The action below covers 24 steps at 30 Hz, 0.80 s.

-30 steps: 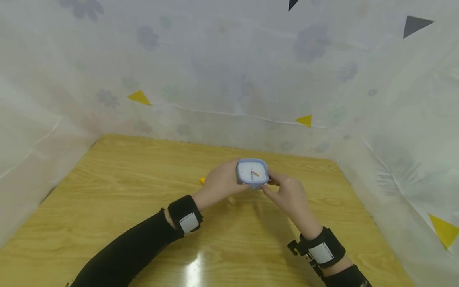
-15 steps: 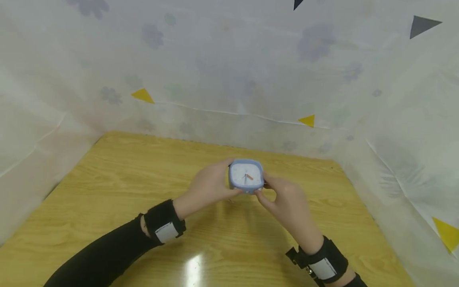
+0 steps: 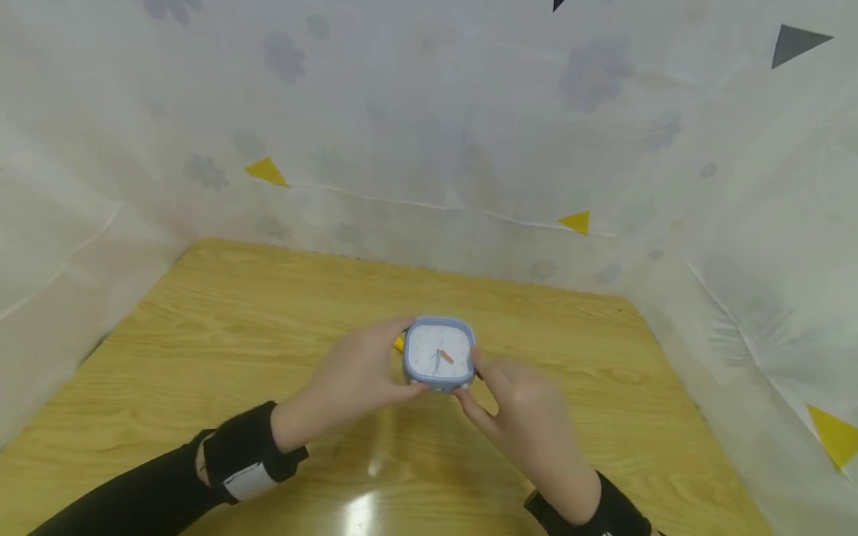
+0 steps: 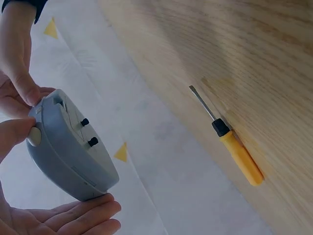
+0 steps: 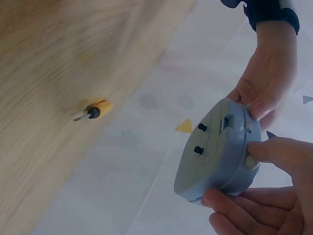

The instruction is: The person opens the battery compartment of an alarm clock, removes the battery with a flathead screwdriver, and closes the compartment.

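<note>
A small blue alarm clock (image 3: 439,353) with a white face is held above the table, its dial tilted up towards the head camera. My left hand (image 3: 348,372) grips its left side, thumb at the lower edge. My right hand (image 3: 529,409) pinches the lower right corner between thumb and fingers. Both wrist views show the back of the clock (image 4: 73,147), with two black knobs and a panel outline. A flat-blade screwdriver (image 4: 242,156) with a yellow handle lies on the table beyond; the head view shows only a yellow bit between left hand and clock.
The wood-grain table (image 3: 268,298) meets a pale flowered sheet (image 3: 429,134) at its back and sides. Yellow and grey triangles mark the sheet. Black bands (image 3: 248,454) circle the wrists.
Both hands have carried the clock left and nearer to me, keeping their hold. A yellow bit of the screwdriver, hidden half a second ago, shows beside the clock.
</note>
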Each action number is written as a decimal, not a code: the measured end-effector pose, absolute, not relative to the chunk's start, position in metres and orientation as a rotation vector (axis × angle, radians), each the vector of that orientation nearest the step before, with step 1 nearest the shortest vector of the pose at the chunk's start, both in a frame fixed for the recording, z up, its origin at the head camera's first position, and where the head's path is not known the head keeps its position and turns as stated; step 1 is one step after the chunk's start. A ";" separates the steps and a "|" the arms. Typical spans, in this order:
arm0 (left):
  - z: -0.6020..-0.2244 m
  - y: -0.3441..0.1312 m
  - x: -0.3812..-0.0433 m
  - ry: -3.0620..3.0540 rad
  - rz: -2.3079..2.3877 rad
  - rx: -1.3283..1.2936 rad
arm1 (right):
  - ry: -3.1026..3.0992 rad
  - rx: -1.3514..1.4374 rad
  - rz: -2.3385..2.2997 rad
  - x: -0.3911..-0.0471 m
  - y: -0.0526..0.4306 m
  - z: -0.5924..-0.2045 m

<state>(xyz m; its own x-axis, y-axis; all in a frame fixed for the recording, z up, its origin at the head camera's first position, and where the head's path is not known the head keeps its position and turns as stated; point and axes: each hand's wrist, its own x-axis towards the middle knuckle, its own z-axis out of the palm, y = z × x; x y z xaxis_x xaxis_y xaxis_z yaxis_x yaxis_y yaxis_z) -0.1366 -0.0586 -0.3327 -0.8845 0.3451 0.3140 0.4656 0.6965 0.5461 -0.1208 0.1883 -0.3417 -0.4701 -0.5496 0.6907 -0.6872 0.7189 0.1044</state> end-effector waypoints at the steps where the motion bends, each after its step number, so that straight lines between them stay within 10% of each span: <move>1: -0.333 -0.059 -0.134 -2.722 -0.938 -0.651 | -2.187 0.938 0.244 -0.118 0.188 -0.342; 24: -0.374 -0.068 -0.097 -2.775 -0.821 -0.623 | -2.326 0.965 0.206 -0.088 0.175 -0.378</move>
